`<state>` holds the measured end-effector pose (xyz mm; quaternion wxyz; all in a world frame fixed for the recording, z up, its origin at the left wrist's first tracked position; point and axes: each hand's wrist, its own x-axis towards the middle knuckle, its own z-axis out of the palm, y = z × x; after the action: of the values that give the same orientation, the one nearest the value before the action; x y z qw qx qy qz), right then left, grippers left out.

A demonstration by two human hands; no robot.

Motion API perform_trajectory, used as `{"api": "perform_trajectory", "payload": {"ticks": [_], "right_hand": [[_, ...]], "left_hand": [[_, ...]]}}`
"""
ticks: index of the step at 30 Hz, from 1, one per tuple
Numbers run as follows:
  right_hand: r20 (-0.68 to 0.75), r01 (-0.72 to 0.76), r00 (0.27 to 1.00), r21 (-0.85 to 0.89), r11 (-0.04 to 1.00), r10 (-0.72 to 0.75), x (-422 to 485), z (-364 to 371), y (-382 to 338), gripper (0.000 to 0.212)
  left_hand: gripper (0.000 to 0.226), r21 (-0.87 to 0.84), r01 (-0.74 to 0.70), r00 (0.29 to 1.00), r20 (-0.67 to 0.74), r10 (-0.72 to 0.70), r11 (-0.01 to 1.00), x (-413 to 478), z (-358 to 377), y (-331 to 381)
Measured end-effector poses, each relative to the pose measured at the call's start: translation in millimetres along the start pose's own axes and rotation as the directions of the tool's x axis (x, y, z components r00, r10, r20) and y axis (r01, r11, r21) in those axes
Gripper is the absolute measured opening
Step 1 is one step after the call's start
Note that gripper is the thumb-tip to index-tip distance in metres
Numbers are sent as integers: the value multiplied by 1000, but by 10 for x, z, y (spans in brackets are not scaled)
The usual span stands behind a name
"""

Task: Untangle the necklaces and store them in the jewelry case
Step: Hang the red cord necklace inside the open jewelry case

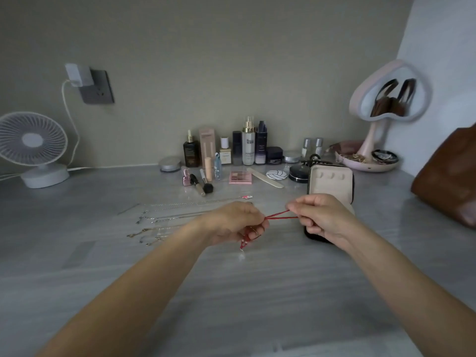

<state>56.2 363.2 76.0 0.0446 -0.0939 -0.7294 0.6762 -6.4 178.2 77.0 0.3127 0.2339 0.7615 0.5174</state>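
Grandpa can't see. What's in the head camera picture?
The left hand and right hand hold a red cord necklace taut between them over a grey table. Thin chains lie at left; the open jewelry case sits behind the right hand.

The tabletop [231, 292] is a grey, streaked, stone-like surface with a soft sheen. The red cord necklace [279, 216] looks like matt woven thread, while the thin chains [167, 217] are bright metal. The jewelry case [331, 184] has a pale, matt, fabric-like lining and a dark shell. The brown bag [448, 176] looks like smooth leather. The fan [31, 143] is white matt plastic; the mirror frame [360, 99] is smooth pink plastic.
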Motion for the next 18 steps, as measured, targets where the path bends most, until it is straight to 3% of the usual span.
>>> {"api": "perform_trajectory", "payload": {"ticks": [5,11,18], "right_hand": [[25,126,991,-452,883,-129,-79,-72,-5,15],[7,236,965,-460,856,-262,-32,-130,-44,8],[49,269,954,-582,767,-297,23,-220,-116,16]], "left_hand": [[30,18,32,999,-45,-31,999,106,135,24],[32,154,-38,999,-18,41,987,180,199,5],[28,31,-45,998,34,44,999,206,224,-18]]}}
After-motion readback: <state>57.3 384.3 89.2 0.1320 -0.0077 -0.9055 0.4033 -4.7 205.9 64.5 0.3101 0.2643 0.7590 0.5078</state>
